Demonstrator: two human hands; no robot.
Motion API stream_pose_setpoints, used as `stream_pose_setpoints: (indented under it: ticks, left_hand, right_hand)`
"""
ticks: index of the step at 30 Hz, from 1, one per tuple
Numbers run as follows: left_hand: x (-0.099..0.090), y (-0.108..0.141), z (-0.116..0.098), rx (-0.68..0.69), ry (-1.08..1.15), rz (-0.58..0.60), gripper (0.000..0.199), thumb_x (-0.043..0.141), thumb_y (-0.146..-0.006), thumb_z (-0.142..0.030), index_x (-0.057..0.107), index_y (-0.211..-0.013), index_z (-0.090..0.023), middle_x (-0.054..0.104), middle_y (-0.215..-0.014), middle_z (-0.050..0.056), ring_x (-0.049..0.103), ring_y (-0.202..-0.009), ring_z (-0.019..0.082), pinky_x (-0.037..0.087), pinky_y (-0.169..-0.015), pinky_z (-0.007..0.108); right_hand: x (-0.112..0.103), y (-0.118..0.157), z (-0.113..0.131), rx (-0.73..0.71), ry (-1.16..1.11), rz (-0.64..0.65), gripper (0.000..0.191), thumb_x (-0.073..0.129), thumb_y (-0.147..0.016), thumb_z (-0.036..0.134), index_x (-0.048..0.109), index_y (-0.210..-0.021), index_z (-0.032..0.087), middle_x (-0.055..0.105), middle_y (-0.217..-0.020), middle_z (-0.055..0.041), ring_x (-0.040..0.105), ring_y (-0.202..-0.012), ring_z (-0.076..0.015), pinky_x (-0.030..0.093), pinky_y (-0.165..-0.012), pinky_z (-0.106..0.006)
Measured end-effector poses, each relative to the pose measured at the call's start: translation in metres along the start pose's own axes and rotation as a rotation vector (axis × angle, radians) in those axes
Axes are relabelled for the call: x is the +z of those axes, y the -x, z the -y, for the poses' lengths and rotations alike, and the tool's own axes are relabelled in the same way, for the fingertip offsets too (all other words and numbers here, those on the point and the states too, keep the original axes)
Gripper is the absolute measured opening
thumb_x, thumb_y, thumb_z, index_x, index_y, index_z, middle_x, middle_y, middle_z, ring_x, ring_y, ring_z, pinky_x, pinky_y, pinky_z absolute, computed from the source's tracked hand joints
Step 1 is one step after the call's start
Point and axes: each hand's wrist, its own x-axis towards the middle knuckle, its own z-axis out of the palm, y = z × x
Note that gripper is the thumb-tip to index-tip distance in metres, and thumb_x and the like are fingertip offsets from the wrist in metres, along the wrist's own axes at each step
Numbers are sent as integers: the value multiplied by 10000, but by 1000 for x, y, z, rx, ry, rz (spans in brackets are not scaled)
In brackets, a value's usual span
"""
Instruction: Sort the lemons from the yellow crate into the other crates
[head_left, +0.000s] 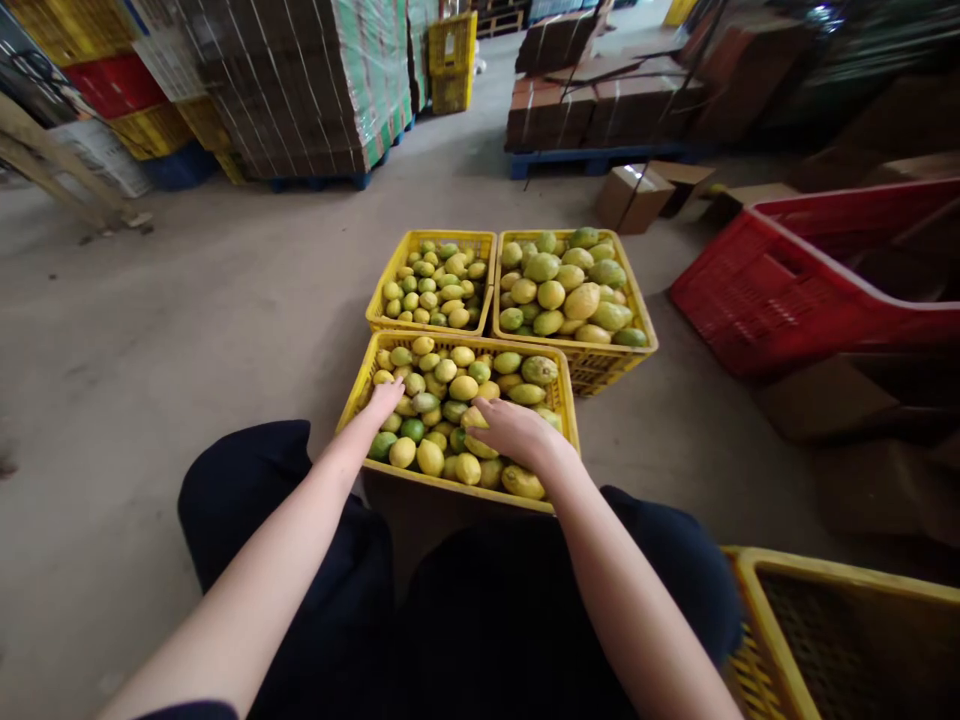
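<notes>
Directly before me is a yellow plastic crate [574, 425] filled with yellow and green lemons [430, 458]. My left hand [385, 398] reaches over its left side, fingers stretched onto the fruit and partly blurred. Over the right half, my right hand [517, 430] is spread, its fingertips apart beside a yellow lemon [474, 418]. Whether they touch that lemon is hard to see. Larger fruit, including a mottled green one [539, 370], lies along the crate's right side.
Behind stand a crate of smaller lemons [371, 308] and a crate of larger ones [651, 335]. A red crate [750, 290] and cardboard boxes [825, 395] are at right. Another yellow crate [776, 630] is by my right knee. Wrapped pallet stacks [277, 90] rise behind.
</notes>
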Motion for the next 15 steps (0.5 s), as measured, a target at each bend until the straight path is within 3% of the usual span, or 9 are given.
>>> stream_pose_setpoints:
  ticks: [6,11,15]
  left_hand:
    - [-3,-3,3,21,-67,57,471,549,-916,-212,540,-1381,-135,473,-1501,213,667,-1066,274,505,-886,359]
    - [-9,-3,0,35,-20,146,764,732,-812,-350,427,-1479,-137,658,-1303,202,671,-1114,313,513,-881,345]
    - [-5,6,-6,8,39,121,706,712,-833,-433,490,-1417,-105,627,-1338,232,649,-1155,326,510,-906,355]
  right_hand:
    - [-7,3,3,23,76,27,456,492,-978,327,530,-1356,76,644,-1303,-232,640,-1202,-349,487,-937,-399]
    - [-7,-1,5,14,73,35,486,502,-980,338,515,-1384,67,623,-1338,-246,624,-1228,-352,492,-945,-405]
    - [-4,-9,7,12,77,50,514,512,-975,354,502,-1413,85,618,-1347,-247,618,-1236,-359,496,-942,-413]
